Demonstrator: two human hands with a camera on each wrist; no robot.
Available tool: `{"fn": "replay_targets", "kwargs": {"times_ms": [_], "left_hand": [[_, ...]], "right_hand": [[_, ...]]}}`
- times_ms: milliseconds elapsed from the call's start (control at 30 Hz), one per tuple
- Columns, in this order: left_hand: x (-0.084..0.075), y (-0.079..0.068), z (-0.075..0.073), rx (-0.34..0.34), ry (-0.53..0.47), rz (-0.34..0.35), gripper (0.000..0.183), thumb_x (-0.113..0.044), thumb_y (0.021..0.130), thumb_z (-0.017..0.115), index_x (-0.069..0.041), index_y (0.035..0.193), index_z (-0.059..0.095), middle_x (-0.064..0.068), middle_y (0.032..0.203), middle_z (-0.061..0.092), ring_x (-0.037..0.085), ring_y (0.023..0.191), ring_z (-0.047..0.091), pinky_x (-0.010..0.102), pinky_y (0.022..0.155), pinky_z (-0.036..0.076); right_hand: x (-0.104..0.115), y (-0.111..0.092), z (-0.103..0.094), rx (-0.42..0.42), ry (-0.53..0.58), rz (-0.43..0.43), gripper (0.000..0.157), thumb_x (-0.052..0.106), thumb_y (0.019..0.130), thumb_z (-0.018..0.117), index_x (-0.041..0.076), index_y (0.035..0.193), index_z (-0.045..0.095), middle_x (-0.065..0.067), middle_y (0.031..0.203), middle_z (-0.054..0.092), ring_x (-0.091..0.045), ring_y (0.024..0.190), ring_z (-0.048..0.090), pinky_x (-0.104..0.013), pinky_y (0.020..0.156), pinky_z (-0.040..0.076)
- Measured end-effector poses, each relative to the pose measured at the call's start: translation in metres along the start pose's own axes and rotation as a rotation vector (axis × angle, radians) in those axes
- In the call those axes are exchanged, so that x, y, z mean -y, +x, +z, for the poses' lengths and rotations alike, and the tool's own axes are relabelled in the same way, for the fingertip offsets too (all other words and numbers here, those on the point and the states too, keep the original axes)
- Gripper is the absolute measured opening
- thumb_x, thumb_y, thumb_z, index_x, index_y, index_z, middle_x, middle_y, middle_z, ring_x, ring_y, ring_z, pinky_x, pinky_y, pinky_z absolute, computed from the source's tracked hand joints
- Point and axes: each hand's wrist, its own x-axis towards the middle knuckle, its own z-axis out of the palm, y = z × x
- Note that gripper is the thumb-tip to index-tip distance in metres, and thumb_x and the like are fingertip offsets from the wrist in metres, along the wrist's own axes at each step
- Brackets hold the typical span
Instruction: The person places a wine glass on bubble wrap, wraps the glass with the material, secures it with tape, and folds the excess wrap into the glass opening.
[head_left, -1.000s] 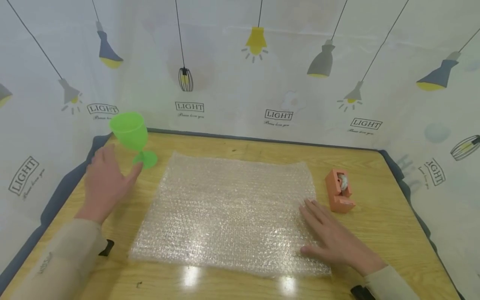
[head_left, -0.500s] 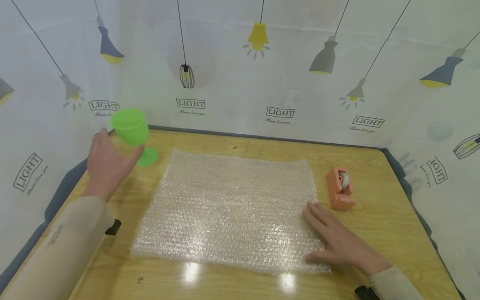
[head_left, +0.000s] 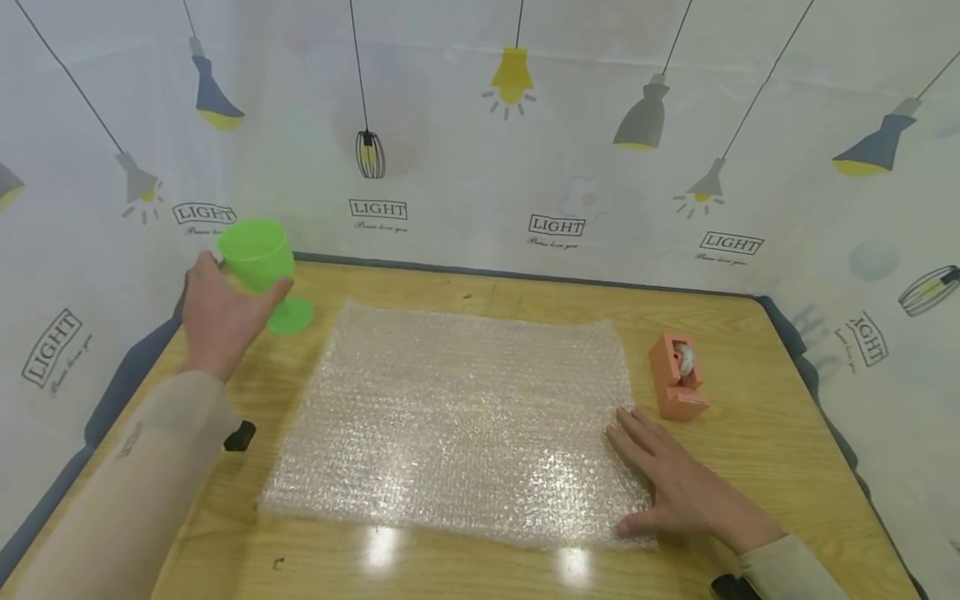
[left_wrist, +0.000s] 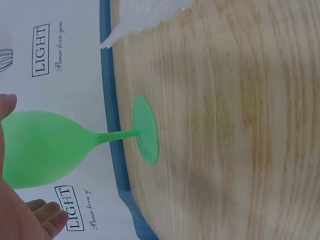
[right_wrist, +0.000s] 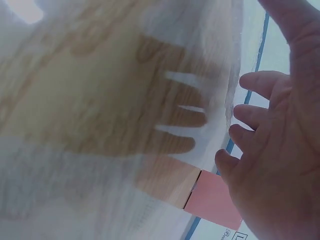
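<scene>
A green plastic goblet (head_left: 258,254) stands upright on the table at the far left. My left hand (head_left: 228,317) is beside its bowl, the thumb crossing the bowl's lower front. In the left wrist view the goblet's stem and foot (left_wrist: 146,131) show; the curved fingers (left_wrist: 50,217) of the left hand appear apart from the bowl. A sheet of clear bubble wrap (head_left: 457,417) lies flat across the middle. My right hand (head_left: 682,483) is over its right edge, fingers spread. In the right wrist view those relaxed fingers hold nothing, and a finger-shaped shadow or reflection lies beside them.
An orange tape dispenser (head_left: 678,379) with a roll of tape stands right of the bubble wrap. The wooden table (head_left: 757,442) is bordered at the back and sides by a white lamp-printed backdrop (head_left: 450,125).
My left hand has moved forward and in toward the goblet, its thumb now overlapping the bowl. The right hand has shifted slightly toward the right and the front. The goblet stays put.
</scene>
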Motion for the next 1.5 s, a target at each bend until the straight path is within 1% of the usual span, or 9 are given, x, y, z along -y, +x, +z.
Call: {"fn": "replay_targets", "kwargs": {"times_ms": [200, 467, 667, 1000, 1233, 1300, 1367, 1433, 1500], "left_hand": [[0.000, 0.004, 0.005, -0.013, -0.041, -0.029, 0.112, -0.067, 0.086, 0.070, 0.000, 0.160, 0.019, 0.027, 0.149, 0.042, 0.045, 0.132, 0.045, 0.066, 0.110, 0.040], [0.001, 0.006, 0.010, -0.050, -0.113, -0.011, 0.102, -0.061, 0.088, 0.072, -0.001, 0.157, 0.026, 0.024, 0.146, 0.047, 0.040, 0.131, 0.047, 0.061, 0.110, 0.042], [0.000, 0.008, 0.011, -0.056, -0.131, -0.025, 0.097, -0.057, 0.091, 0.070, -0.002, 0.158, 0.026, 0.024, 0.148, 0.047, 0.039, 0.134, 0.047, 0.060, 0.111, 0.043], [-0.003, 0.009, 0.010, -0.061, -0.152, -0.036, 0.092, -0.053, 0.093, 0.069, -0.003, 0.157, 0.026, 0.022, 0.151, 0.044, 0.038, 0.138, 0.045, 0.057, 0.114, 0.041], [-0.007, 0.005, 0.006, -0.066, -0.160, -0.010, 0.093, -0.053, 0.092, 0.069, -0.003, 0.158, 0.026, 0.021, 0.152, 0.043, 0.037, 0.139, 0.044, 0.057, 0.115, 0.040], [-0.009, 0.002, 0.004, -0.064, -0.164, 0.001, 0.093, -0.053, 0.092, 0.069, -0.004, 0.158, 0.026, 0.021, 0.152, 0.043, 0.037, 0.139, 0.044, 0.057, 0.115, 0.040], [-0.010, -0.001, 0.003, -0.063, -0.172, 0.014, 0.092, -0.053, 0.093, 0.069, -0.004, 0.158, 0.026, 0.021, 0.152, 0.043, 0.037, 0.138, 0.044, 0.057, 0.115, 0.040], [-0.013, -0.004, 0.001, -0.064, -0.177, 0.021, 0.092, -0.052, 0.093, 0.070, -0.004, 0.158, 0.027, 0.020, 0.152, 0.044, 0.036, 0.138, 0.044, 0.057, 0.115, 0.040], [-0.015, -0.007, 0.000, -0.070, -0.184, 0.031, 0.090, -0.052, 0.093, 0.070, -0.004, 0.157, 0.029, 0.020, 0.151, 0.045, 0.036, 0.137, 0.045, 0.057, 0.114, 0.040]], "right_hand": [[-0.001, 0.001, 0.002, 0.018, 0.002, 0.011, 0.123, 0.080, 0.071, 0.073, 0.002, 0.158, 0.038, -0.025, 0.167, 0.023, -0.046, 0.153, 0.021, -0.068, 0.114, 0.032], [-0.002, 0.000, 0.005, 0.046, 0.023, 0.052, 0.126, 0.082, 0.069, 0.072, 0.003, 0.159, 0.036, -0.023, 0.169, 0.021, -0.046, 0.154, 0.019, -0.066, 0.116, 0.030], [-0.002, 0.000, 0.006, 0.053, 0.041, 0.069, 0.127, 0.082, 0.067, 0.073, 0.004, 0.160, 0.035, -0.022, 0.169, 0.020, -0.047, 0.153, 0.019, -0.067, 0.117, 0.029], [-0.004, 0.000, 0.007, 0.032, 0.038, 0.058, 0.125, 0.080, 0.067, 0.074, 0.005, 0.160, 0.036, -0.020, 0.169, 0.022, -0.048, 0.153, 0.019, -0.070, 0.115, 0.028], [-0.003, 0.001, 0.007, 0.010, 0.026, 0.031, 0.122, 0.079, 0.069, 0.074, 0.006, 0.160, 0.037, -0.021, 0.168, 0.023, -0.046, 0.153, 0.021, -0.067, 0.115, 0.029], [-0.003, 0.001, 0.006, 0.010, 0.031, 0.031, 0.122, 0.078, 0.070, 0.074, 0.006, 0.160, 0.036, -0.020, 0.169, 0.023, -0.045, 0.154, 0.021, -0.064, 0.117, 0.028], [-0.002, 0.001, 0.006, 0.011, 0.032, 0.029, 0.121, 0.079, 0.071, 0.073, 0.006, 0.160, 0.036, -0.020, 0.169, 0.023, -0.044, 0.154, 0.021, -0.058, 0.121, 0.024], [-0.003, 0.001, 0.006, 0.004, 0.033, 0.022, 0.121, 0.078, 0.071, 0.073, 0.006, 0.160, 0.036, -0.020, 0.169, 0.024, -0.045, 0.153, 0.022, -0.046, 0.126, 0.016], [-0.003, 0.000, 0.006, -0.003, 0.033, 0.015, 0.120, 0.078, 0.071, 0.072, 0.006, 0.160, 0.036, -0.020, 0.169, 0.023, -0.045, 0.153, 0.023, -0.031, 0.126, 0.004]]}}
